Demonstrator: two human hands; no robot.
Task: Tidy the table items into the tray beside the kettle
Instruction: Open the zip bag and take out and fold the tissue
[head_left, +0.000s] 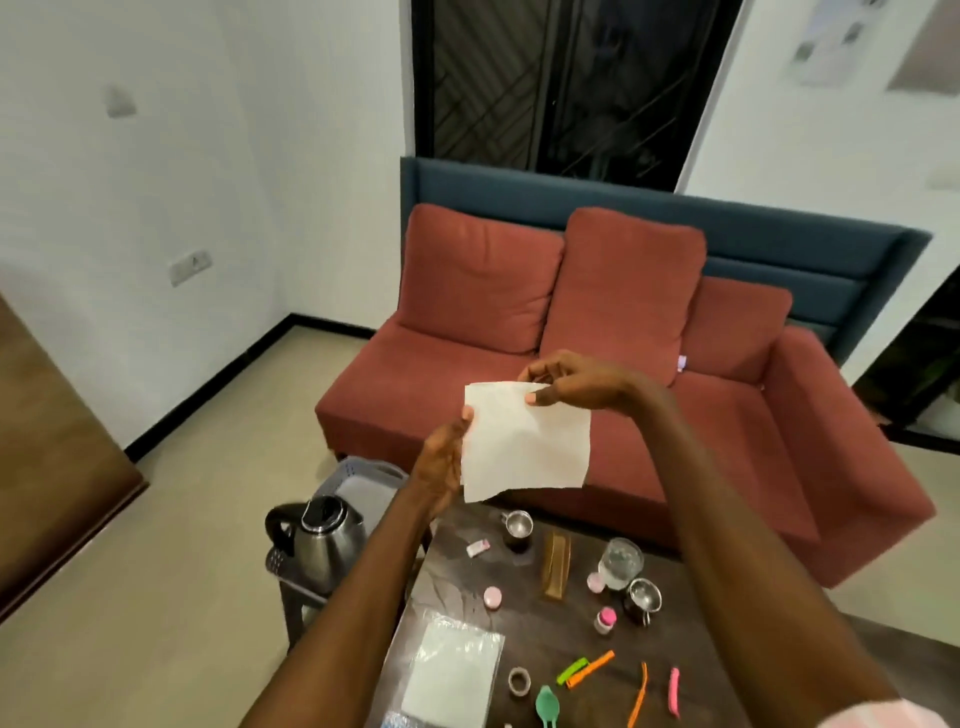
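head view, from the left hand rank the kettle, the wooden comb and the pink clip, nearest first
From the left hand:
1. kettle, below it to the left, beside the table.
2. wooden comb, mid table.
3. pink clip, near right edge of the table.

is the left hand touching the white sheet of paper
Touching. The head view shows the left hand pinching the left edge of the white sheet of paper, thumb on its front, while the right hand pinches the top edge.

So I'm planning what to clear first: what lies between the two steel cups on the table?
In the head view, a wooden comb and a glass lie between the far cup and near cup.
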